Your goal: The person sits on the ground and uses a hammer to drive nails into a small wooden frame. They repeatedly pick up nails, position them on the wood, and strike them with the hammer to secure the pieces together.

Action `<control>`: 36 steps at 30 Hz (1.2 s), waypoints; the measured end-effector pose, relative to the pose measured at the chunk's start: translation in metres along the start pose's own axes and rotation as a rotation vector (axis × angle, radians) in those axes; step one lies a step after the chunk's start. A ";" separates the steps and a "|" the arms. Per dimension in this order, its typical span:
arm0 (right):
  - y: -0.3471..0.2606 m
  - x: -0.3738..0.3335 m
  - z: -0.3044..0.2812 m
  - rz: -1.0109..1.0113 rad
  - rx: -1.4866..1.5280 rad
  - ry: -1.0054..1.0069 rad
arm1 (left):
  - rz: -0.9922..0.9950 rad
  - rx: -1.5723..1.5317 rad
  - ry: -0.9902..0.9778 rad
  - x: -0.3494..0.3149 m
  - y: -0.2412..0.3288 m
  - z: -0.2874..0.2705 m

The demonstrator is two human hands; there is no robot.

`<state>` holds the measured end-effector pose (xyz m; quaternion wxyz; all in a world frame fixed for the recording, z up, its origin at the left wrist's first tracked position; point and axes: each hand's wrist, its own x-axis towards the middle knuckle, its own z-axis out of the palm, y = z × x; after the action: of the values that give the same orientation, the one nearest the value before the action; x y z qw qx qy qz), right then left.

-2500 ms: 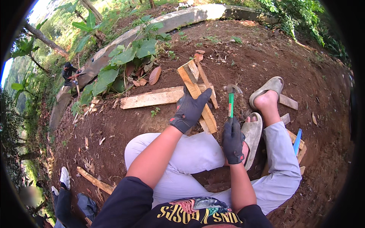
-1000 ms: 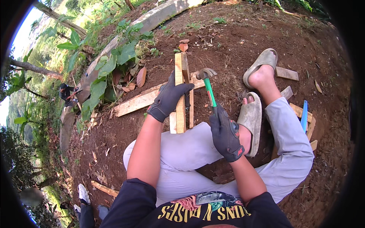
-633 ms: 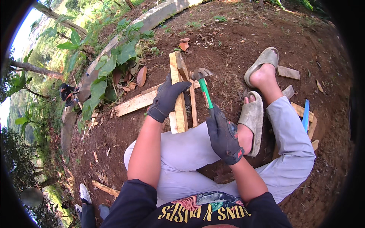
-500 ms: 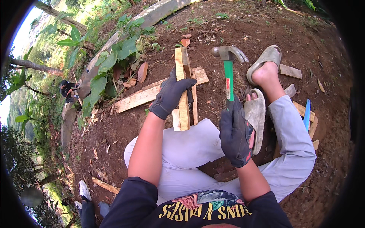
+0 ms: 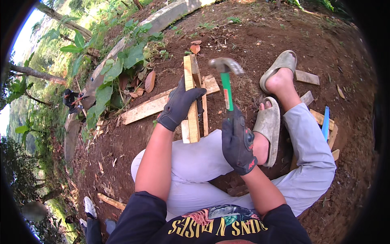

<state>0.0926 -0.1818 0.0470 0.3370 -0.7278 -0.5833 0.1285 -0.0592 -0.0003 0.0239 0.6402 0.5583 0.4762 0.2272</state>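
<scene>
My left hand (image 5: 178,105), in a dark glove, grips a light wooden slat (image 5: 191,99) that stands nearly upright across a longer plank (image 5: 158,106) on the dirt. A thinner strip (image 5: 204,114) lies beside the slat. My right hand (image 5: 238,142), also gloved, holds a green-handled claw hammer (image 5: 224,81) raised, its steel head above and right of the slat's upper end. I sit cross-legged in light grey trousers with beige sandals (image 5: 268,130).
Bare reddish soil surrounds me. Wood offcuts (image 5: 307,77) and a blue-handled tool (image 5: 326,124) lie at the right. Leafy plants (image 5: 118,73) and a concrete kerb (image 5: 170,12) run along the upper left. A distant person (image 5: 71,99) crouches at the left.
The hammer swung down toward the slat, then rose again; its head is now lifted and tilted left of where it was half a second ago. My left hand kept hold of the slat.
</scene>
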 end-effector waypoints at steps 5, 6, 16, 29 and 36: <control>0.039 -0.018 0.018 0.108 -0.013 -0.119 | 0.099 0.112 0.077 -0.004 0.006 -0.001; 0.030 -0.009 0.005 0.177 0.024 -0.118 | 0.158 0.312 0.072 -0.006 0.019 -0.003; 0.059 0.007 -0.029 0.366 -0.039 -0.151 | -0.095 -0.020 0.138 -0.020 0.003 -0.050; 0.060 0.013 0.023 0.079 -0.150 -0.101 | -0.407 0.460 -0.271 0.057 -0.059 0.012; 0.041 0.056 -0.007 0.054 -0.063 -0.150 | -0.443 0.795 -0.252 0.076 -0.087 0.030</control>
<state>0.1439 -0.1355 0.0371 0.2657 -0.7418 -0.5909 0.1732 -0.0204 0.0234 -0.0865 0.4628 0.6684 0.5525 -0.1840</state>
